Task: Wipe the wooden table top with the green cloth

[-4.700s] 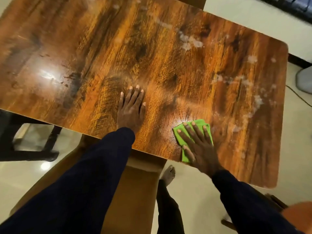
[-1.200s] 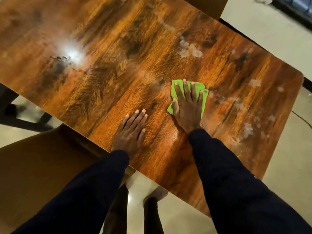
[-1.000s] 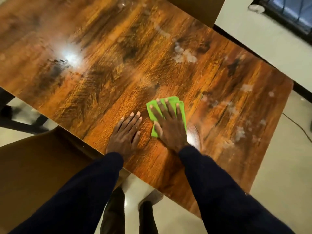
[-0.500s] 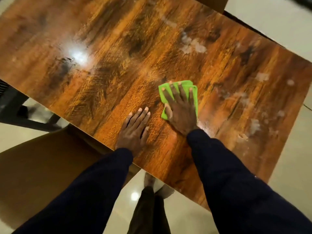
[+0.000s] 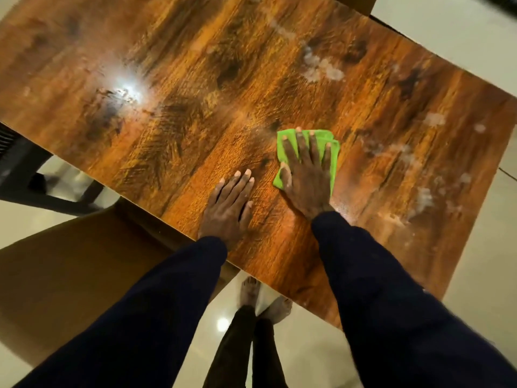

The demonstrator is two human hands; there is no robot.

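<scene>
The wooden table top [image 5: 195, 79] fills most of the view, glossy and dark-grained. A folded green cloth [image 5: 333, 163] lies flat on it near the middle. My right hand [image 5: 305, 177] presses on the cloth with straight, spread fingers and covers most of it. My left hand [image 5: 229, 208] rests flat on the bare wood just left of the cloth, close to the near edge. White dusty smears [image 5: 321, 65] mark the far side, and more white smears [image 5: 419, 197] lie on the right part of the top.
A brown chair seat [image 5: 70, 270] sits under the table's near left edge. A dark chair frame [image 5: 22, 169] stands at the far left. My bare feet [image 5: 263, 301] are on the pale tiled floor [image 5: 475, 261] below the near edge.
Over the last second my right hand slid the cloth away from me and slightly right, after pulling it near. My left hand stayed flat in place.
</scene>
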